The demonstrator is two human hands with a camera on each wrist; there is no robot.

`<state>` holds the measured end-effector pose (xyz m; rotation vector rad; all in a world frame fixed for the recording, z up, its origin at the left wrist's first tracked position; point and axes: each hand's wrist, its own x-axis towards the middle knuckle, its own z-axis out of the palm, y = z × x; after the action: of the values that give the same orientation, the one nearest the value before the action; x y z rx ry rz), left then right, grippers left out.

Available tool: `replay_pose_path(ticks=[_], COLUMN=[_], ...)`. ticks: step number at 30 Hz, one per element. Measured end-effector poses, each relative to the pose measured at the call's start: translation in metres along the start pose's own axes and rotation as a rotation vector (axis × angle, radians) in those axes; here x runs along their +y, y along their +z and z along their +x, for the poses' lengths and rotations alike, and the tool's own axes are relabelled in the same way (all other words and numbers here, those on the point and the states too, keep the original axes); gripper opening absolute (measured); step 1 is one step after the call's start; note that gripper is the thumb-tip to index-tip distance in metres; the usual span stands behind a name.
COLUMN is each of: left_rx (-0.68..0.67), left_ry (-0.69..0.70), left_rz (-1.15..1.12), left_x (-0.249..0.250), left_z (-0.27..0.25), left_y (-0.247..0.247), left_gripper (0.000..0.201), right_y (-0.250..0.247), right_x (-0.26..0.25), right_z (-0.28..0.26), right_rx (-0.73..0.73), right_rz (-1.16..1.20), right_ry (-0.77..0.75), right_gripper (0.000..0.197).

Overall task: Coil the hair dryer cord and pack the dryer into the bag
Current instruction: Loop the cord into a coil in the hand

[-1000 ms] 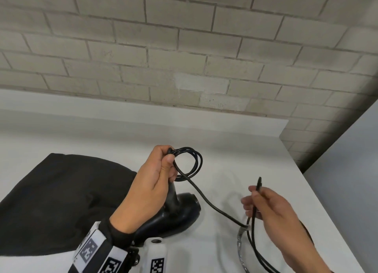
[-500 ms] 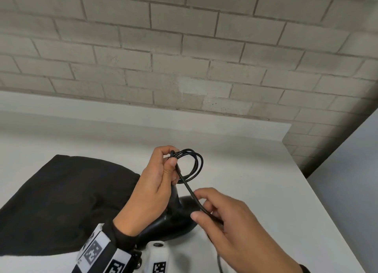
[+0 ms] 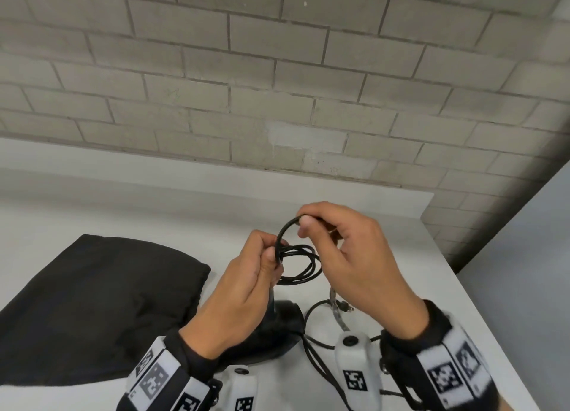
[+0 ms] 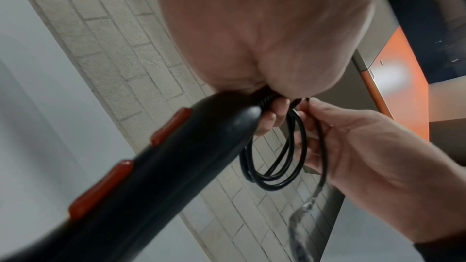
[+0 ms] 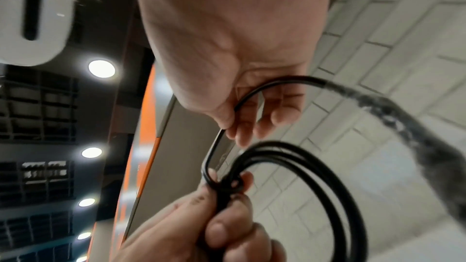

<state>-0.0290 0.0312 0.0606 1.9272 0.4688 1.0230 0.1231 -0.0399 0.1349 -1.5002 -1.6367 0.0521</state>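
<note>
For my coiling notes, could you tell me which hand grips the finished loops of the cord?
The left hand: it grips the gathered loops at the dryer handle, while the right hand pinches one fresh loop above.

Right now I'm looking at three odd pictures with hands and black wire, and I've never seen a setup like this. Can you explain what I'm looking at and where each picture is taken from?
There is no machine here: a person works with two bare hands, wearing a camera on the head and one on each wrist. The wide picture is the head camera, looking down at a white table. The other two look along each hand from the wrist, so they are close and tilted.

The left hand grips the finished loops of the black cord against the end of the hair dryer handle, where the cord comes out. The right hand pinches the next loop of cord and brings it over. The uncoiled cord and its plug lie on the table. A black fabric bag lies flat to the left, with the dryer not yet inside it.
</note>
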Motion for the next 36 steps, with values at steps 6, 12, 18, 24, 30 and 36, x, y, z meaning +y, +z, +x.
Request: replay_pose_path(ticks=[6,12,18,24,30,36], left_rx=[0.044,0.031,0.067,0.129,0.147,0.147], left_ry=[0.000,-0.020,-0.015,-0.021,-0.035,-0.038], left_rz=[-0.046,0.018,0.065,0.046,0.012,0.045], left_x=[-0.002,0.000,-0.001,-0.007,-0.014,-0.014], left_z=[-0.005,-0.008,-0.006,-0.006,-0.005,-0.002], left_y=[-0.003,-0.005,0.001,0.001,0.000,-0.003], left_gripper=[0.042,0.033,0.015,0.016,0.014,0.023], right_y=[0.027,0.034,0.031,0.028,0.021,0.022], right_x=[0.019,0.024,0.027,0.031,0.039,0.047], right_z=[0.007,-0.001,-0.005,-0.011,-0.019,-0.015], right_rx=[-0.049,-0.070,-0.117,-0.148,-0.338,-0.374], right_rz=[0.415,0.543,0.603,0.510,0.592,0.482], right_ry=[0.385,0.556,0.583,0.376,0.326,0.284], right_gripper=[0.020,0.022,0.015,0.016,0.027,0.013])
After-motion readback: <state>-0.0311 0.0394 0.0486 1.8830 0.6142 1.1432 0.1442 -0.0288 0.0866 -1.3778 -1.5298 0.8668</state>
